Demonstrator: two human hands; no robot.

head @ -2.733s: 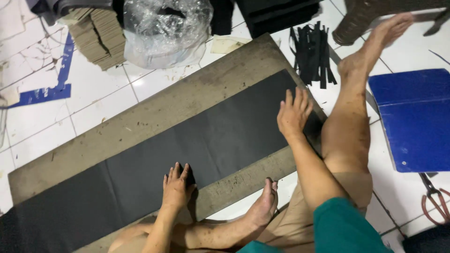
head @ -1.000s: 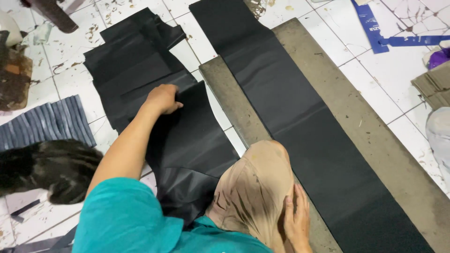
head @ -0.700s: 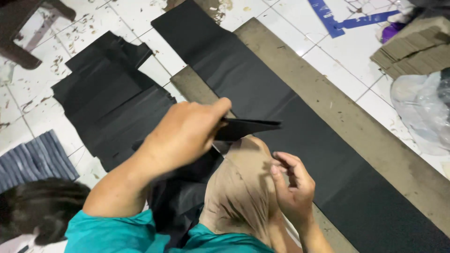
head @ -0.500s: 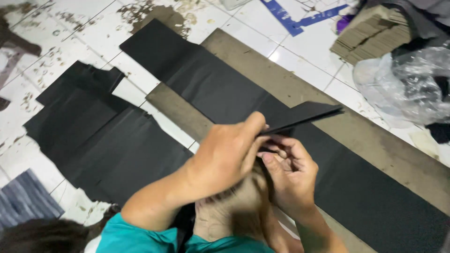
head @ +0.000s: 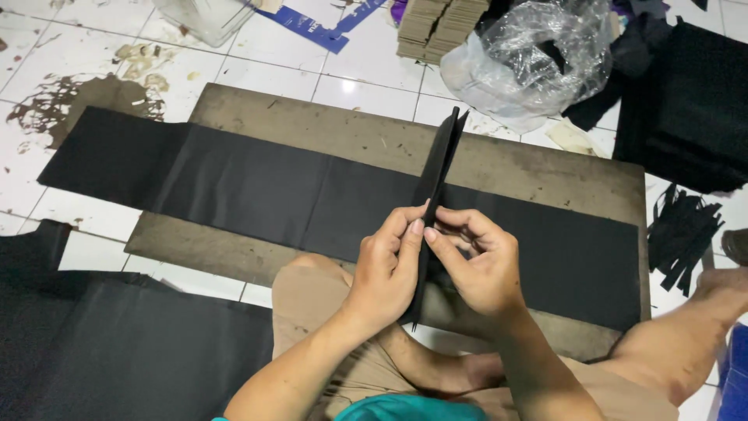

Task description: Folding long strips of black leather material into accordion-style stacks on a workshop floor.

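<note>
- Folded black strip (head: 436, 183) stood on edge between both hands, above the person's lap; long axis ran from the low end near the knee up and slightly right, its upper tip pointing toward the clear plastic bag (head: 530, 58).
- Black sheet pile (head: 125, 351) lay on the floor at far left.
- Long black sheet (head: 249, 183) lay flat on the wooden board (head: 358, 136), running left to right.
- Left hand (head: 386, 273) was clenched around the strip's lower part.
- Right hand (head: 483, 265) pinched the strip from the other side, fingers curled.
- Loose black strips (head: 686, 234) lay at far right.
</note>
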